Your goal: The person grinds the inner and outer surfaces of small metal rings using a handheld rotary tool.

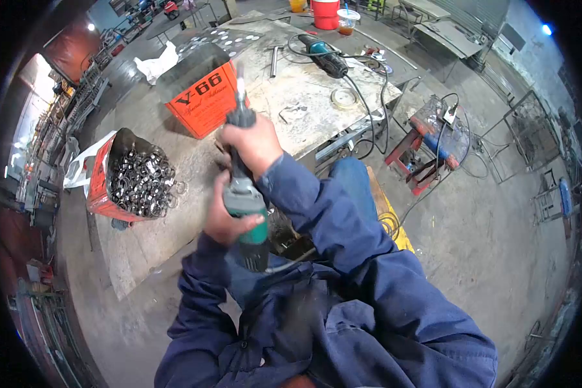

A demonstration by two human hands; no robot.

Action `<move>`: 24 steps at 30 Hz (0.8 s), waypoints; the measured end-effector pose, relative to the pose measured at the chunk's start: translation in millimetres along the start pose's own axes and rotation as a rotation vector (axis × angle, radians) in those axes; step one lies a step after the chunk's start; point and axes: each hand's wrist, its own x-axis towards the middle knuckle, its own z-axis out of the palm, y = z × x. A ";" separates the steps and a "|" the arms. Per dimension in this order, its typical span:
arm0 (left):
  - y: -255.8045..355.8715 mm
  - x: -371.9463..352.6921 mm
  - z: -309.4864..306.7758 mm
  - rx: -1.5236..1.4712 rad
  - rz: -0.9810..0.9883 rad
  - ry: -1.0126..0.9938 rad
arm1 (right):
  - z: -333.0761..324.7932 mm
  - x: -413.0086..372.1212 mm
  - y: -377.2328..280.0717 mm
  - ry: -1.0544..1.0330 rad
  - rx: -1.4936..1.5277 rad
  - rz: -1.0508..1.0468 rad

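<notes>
A green-and-black die grinder [251,234] is held in front of my body, its narrow tip pointing away from me and slightly blurred. My left hand [225,216] is closed around its green body, with the thumb lying across the casing. Farther up, my right hand [257,147] wraps around the black neck near the collar. Left of my hands, a cut-open orange tin [103,184] lies on the table, with many small metal rings [142,183] spilling toward its mouth. Just beyond my hands stands an orange tin marked V-66 [204,102].
A second teal-and-black power tool [323,57] lies on the worktable [291,97] with its cable looped over the edge. Near it are a T-shaped metal tool [275,61] and a tape roll [344,98]. A red stool [433,132] with cables stands right.
</notes>
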 end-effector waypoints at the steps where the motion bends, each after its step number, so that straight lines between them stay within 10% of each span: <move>1: -14.2 -11.1 7.8 0.064 0.007 0.073 | -8.6 0.4 22.9 0.010 -0.045 0.021; 6: -33.5 -43.3 52.9 0.409 0.014 0.284 | -38.4 -21.2 61.2 0.232 -0.202 0.112; 19: -17.7 -24.1 47.4 0.365 -0.007 0.043 | -59.7 -31.4 35.8 0.253 -0.007 0.084; 24: -44.7 -24.0 31.3 -0.211 -0.123 -0.115 | -62.4 -32.5 43.1 0.036 0.218 0.209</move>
